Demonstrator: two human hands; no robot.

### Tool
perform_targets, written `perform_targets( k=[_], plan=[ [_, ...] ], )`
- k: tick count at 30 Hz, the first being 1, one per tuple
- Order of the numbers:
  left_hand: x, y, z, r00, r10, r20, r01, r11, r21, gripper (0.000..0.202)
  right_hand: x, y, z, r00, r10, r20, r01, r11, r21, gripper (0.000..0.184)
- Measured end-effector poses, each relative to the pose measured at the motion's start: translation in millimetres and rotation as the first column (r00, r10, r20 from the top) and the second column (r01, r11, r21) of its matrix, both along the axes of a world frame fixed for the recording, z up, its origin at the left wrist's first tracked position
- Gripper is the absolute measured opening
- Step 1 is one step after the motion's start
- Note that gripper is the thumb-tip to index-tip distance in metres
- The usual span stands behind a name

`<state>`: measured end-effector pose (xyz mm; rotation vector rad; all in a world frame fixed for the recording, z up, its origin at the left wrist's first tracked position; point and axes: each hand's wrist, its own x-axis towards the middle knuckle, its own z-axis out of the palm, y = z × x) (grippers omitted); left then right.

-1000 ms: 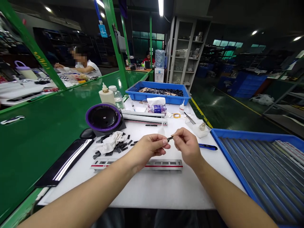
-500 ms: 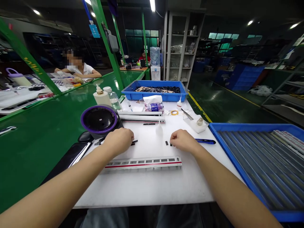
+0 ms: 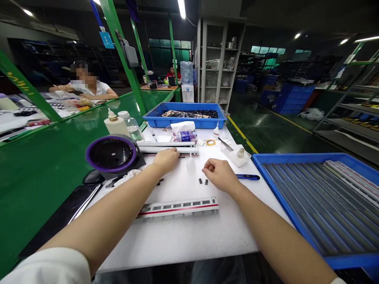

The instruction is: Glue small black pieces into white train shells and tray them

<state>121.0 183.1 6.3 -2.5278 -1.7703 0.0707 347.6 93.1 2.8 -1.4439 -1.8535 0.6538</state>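
Left hand [image 3: 166,159] rests curled on the far strips [image 3: 168,151], grip perhaps closed on one; right hand [image 3: 219,174], loosely closed, empty, sits beside two clips [image 3: 203,181]. Lift level, without nudging them.

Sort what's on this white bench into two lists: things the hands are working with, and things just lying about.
In hand:
left hand on the far white strips
right hand beside two small black pieces
near train side panel

Lying about:
tissue pack
purple-rimmed dish
blue pen
tape ring
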Motion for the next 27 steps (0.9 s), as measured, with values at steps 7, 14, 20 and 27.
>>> perform_targets(
  k=[7,14,20,27],
  plan=[
    [-6.7,-52.3,34.2,0.989,0.02,0.15,-0.011,0.998,-0.066,0.027,-7.8,-8.6,2.8,0.918,0.047,-0.393,-0.073,0.996,-0.053,0.013],
    [13.4,-122.5,58.5,0.841,0.111,0.529,0.004,0.977,-0.212,0.021,-15.6,-13.9,-3.2,0.729,0.178,-0.661,-0.325,0.94,-0.106,0.025],
    [21.9,-122.2,51.1,0.699,0.149,0.7,0.124,0.938,-0.324,0.025,-8.9,-9.0,-0.7,0.618,0.113,-0.778,-0.391,0.903,-0.179,0.022],
    [36.5,-124.9,49.7,0.638,-0.245,0.73,0.298,0.953,0.06,0.022,1.7,-5.8,7.3,0.361,-0.083,-0.929,-0.617,0.726,-0.304,0.022]
  ],
)
